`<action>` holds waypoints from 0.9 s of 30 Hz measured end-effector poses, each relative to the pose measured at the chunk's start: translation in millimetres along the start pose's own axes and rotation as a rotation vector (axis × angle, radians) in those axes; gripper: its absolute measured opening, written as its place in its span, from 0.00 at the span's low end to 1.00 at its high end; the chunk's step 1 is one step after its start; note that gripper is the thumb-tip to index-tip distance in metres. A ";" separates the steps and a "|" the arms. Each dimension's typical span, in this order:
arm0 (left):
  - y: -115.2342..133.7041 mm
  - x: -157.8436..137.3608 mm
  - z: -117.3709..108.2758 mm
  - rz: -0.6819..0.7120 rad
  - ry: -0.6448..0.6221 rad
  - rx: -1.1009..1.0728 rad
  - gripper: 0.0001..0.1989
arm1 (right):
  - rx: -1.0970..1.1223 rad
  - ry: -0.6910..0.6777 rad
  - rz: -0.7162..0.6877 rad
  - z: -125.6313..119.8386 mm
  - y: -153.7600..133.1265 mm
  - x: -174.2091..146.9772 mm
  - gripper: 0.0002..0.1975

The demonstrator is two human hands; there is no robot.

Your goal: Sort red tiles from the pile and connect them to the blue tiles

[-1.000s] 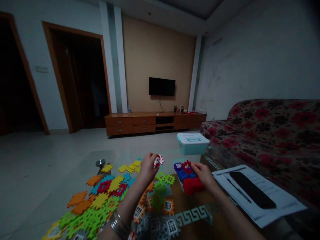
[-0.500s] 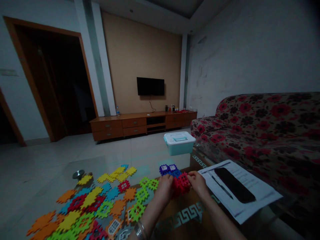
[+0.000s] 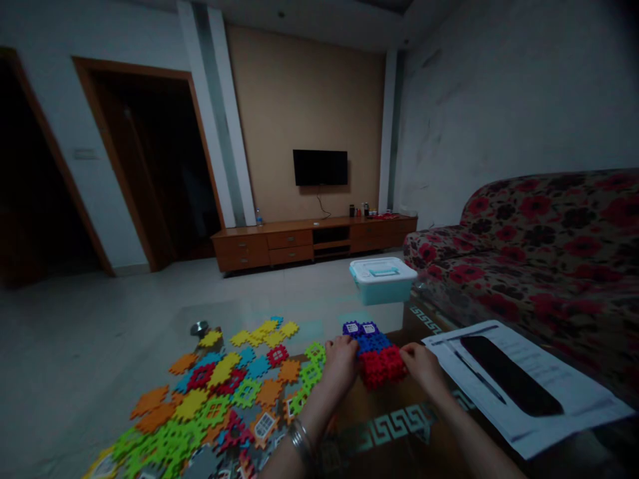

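Note:
On the glass table sits a joined group of interlocking plastic blocks: red blocks (image 3: 382,368) nearest me, blue blocks (image 3: 375,342) behind them, and purple blocks (image 3: 353,328) with white window inserts at the far end. My left hand (image 3: 341,364), with a silver bangle at the wrist, has its fingers curled against the left side where red meets blue. The fingers of my right hand (image 3: 420,362) pinch the right edge of the red blocks. Left of my left hand, green notched pieces (image 3: 312,374) lie close by.
Loose orange, yellow, blue, red and green notched pieces (image 3: 224,372) spread across the table's left. Papers (image 3: 524,426) with a pen (image 3: 479,377) and a black phone (image 3: 512,376) lie on the right. A lidded teal box (image 3: 383,281) stands behind the blocks, beside the floral sofa (image 3: 539,253).
The view has swung left, so everything appears shifted right. The red blocks, largely covered by my hands before, now show side by side against the blue ones. My hands have moved apart to their sides.

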State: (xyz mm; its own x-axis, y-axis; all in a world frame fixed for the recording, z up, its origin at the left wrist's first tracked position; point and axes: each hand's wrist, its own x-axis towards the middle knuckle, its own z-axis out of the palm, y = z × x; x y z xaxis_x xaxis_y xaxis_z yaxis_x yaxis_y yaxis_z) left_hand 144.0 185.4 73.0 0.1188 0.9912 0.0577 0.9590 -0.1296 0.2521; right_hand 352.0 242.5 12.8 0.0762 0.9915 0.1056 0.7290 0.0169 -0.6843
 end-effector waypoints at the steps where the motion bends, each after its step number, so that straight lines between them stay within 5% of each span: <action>1: -7.2 -2.5 -3.3 -0.042 0.033 0.020 0.14 | -0.054 0.004 -0.034 -0.6 2.4 0.3 0.11; 9: -121.2 -47.4 -52.1 -0.561 0.227 0.206 0.22 | -0.047 0.090 -0.314 4.1 -7.7 -9.8 0.13; 12: -173.3 -77.4 -66.4 -0.737 0.286 0.241 0.19 | 0.084 0.014 -0.480 24.4 -43.8 -37.3 0.15; 16: -226.8 -109.5 -64.2 -0.939 0.271 0.231 0.22 | 0.109 -0.263 -0.632 80.5 -116.9 -76.2 0.12; 22: -263.8 -128.4 -55.8 -0.877 0.196 0.168 0.16 | -0.092 -0.456 -0.687 175.4 -232.7 -122.8 0.16; 27: -280.9 -139.1 -59.6 -0.813 0.202 0.117 0.15 | -0.345 -0.395 -0.543 203.9 -289.3 -138.1 0.15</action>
State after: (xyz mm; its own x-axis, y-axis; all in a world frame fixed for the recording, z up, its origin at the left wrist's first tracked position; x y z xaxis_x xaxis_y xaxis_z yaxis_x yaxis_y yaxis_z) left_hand -157.3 82.4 51.7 -0.6574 0.7497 0.0757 0.7477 0.6365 0.1890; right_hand -8.2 127.0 49.1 -0.5566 0.8291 0.0523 0.7711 0.5391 -0.3389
